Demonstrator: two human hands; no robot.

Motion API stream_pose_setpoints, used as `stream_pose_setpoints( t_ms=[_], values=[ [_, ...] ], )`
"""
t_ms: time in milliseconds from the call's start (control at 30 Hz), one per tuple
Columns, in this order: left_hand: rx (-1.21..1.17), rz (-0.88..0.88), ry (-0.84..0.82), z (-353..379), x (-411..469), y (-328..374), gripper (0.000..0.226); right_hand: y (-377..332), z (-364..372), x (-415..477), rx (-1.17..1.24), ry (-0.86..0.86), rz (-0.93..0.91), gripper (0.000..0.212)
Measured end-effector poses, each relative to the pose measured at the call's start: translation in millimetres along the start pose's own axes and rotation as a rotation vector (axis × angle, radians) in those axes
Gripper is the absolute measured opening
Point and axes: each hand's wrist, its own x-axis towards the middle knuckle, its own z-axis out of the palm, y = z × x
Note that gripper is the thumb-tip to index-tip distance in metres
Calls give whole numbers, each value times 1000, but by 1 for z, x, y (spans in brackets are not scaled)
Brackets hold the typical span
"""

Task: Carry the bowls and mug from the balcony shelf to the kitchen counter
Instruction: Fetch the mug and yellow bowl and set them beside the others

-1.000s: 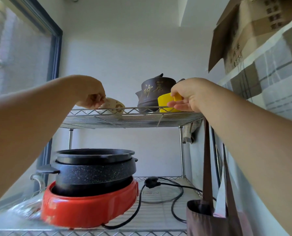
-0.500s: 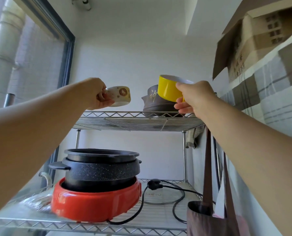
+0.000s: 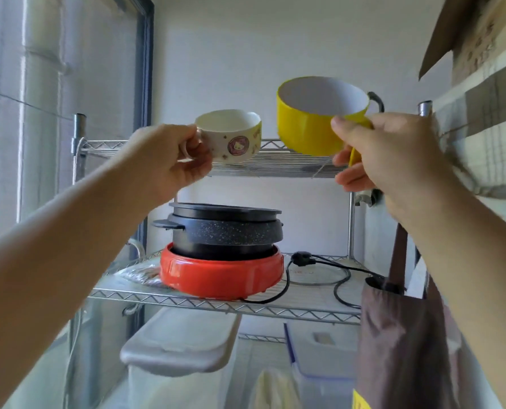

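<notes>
My left hand (image 3: 172,163) grips the handle of a white mug (image 3: 234,137) with a pink cartoon print, held in the air in front of the top wire shelf (image 3: 275,169). My right hand (image 3: 387,154) holds a yellow bowl (image 3: 307,125) with a white inside by its rim, thumb on the near edge, raised above the shelf and tilted toward me. Behind the bowl, only a dark curved handle (image 3: 377,98) of the brown pot shows.
On the middle shelf a black speckled pot (image 3: 225,228) rests on a red electric base (image 3: 222,273), its black cord (image 3: 313,261) coiled beside it. Plastic lidded bins (image 3: 181,346) stand below. A brown bag (image 3: 393,335) hangs at right; a window (image 3: 54,84) is at left.
Both hands have lifted the mug and the yellow bowl off the top shelf and drawn them toward me. The view has pulled back and tipped down, showing the lower bins.
</notes>
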Motion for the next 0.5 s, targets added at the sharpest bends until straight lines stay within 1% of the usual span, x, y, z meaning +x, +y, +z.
stream_pose_setpoints(
  t_ms=[100,167,333,500],
  values=[
    [12,-3,10,-24,-28,-25,25,15,5,-42,14,-48,29,27],
    [26,-9,25,-38,-48,-45,32,28,8,-71,22,-82,80,27],
    [34,-97,33,-73,-101,-100,39,71,14,-143,13,-133,247,25],
    [56,-149,84,-103,-157,-153,40,116,9,-212,-33,-167,386,26]
  ],
)
